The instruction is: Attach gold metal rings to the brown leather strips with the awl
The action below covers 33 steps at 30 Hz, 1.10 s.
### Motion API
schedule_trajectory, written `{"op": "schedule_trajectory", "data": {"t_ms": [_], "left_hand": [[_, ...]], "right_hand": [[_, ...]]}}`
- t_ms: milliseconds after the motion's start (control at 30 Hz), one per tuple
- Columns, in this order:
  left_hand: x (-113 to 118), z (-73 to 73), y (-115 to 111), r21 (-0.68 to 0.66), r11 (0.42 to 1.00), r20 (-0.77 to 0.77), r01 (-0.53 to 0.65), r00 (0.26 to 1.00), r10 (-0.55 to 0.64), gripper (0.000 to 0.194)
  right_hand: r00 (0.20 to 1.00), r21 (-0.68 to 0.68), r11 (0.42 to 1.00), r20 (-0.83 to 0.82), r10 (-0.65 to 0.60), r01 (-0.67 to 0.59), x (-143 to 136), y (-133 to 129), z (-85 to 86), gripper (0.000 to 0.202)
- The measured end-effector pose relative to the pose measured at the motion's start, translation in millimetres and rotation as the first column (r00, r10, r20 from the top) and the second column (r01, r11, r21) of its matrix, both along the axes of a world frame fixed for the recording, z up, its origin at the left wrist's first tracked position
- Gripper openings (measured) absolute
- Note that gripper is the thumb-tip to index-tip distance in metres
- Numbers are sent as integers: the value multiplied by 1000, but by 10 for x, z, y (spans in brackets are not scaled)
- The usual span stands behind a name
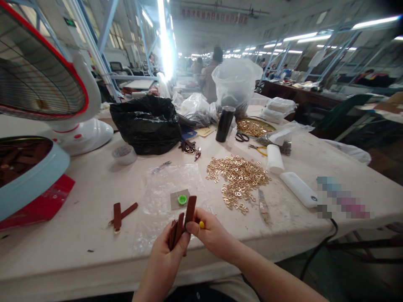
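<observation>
Brown, flat, leather-like strips [179, 226] stand bunched in the left hand [166, 253], whose thumb and fingers are closed around them above the near edge of the pale, cloth-like tabletop [91, 180]. Just beside them, the right hand [212, 233] pinches one taller brown strip [190, 207] with its rounded end pointing up; a small yellow piece [202, 225] shows at that hand's fingers, though how it is held is unclear. Beyond the hands lies a wrinkled clear plastic sheet [151, 218], bearing a bright green round cup [182, 199] on a greyish square [174, 203]. To the left, two brown strips with metal rings [117, 214] lie crossed on the tabletop. On the other side spreads a loose heap of small gold-coloured metal rings [237, 174], with a worn, slender tool [263, 205] next to it and a white rounded-edged device [297, 188] farther right. Farther back sit a crumpled black plastic bag [145, 123], an upright black cylinder [225, 124] and yellow-handled pliers [260, 150].
</observation>
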<state>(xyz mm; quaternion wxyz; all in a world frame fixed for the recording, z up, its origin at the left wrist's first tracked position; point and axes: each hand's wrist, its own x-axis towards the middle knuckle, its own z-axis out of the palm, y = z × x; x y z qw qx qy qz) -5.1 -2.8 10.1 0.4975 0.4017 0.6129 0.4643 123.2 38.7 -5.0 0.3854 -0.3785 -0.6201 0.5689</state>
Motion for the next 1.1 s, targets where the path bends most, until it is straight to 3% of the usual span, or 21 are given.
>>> {"op": "schedule_trajectory", "data": {"t_ms": [133, 233, 367, 500, 733, 1100], "left_hand": [[13, 48, 1, 38, 998, 11, -45, 999, 45, 24], [27, 43, 5, -9, 998, 52, -57, 997, 58, 26], [40, 3, -10, -72, 995, 83, -70, 994, 76, 33], [21, -50, -28, -90, 990, 84, -111, 989, 119, 37], [19, -114, -38, -120, 987, 116, -103, 986, 117, 39], [-40, 25, 31, -114, 992, -10, -57, 998, 56, 28]], "right_hand": [[995, 95, 995, 94, 21, -30, -11, -3, 94, 8], [988, 166, 986, 152, -42, 16, -42, -15, 124, 9], [994, 102, 990, 43, -99, 94, -108, -22, 51, 16], [998, 65, 996, 26, -62, 60, -123, 5, 15, 27], [998, 143, 990, 54, -19, 11, -90, 3, 74, 24], [999, 81, 997, 45, -9, 6, -110, 37, -43, 21]]}}
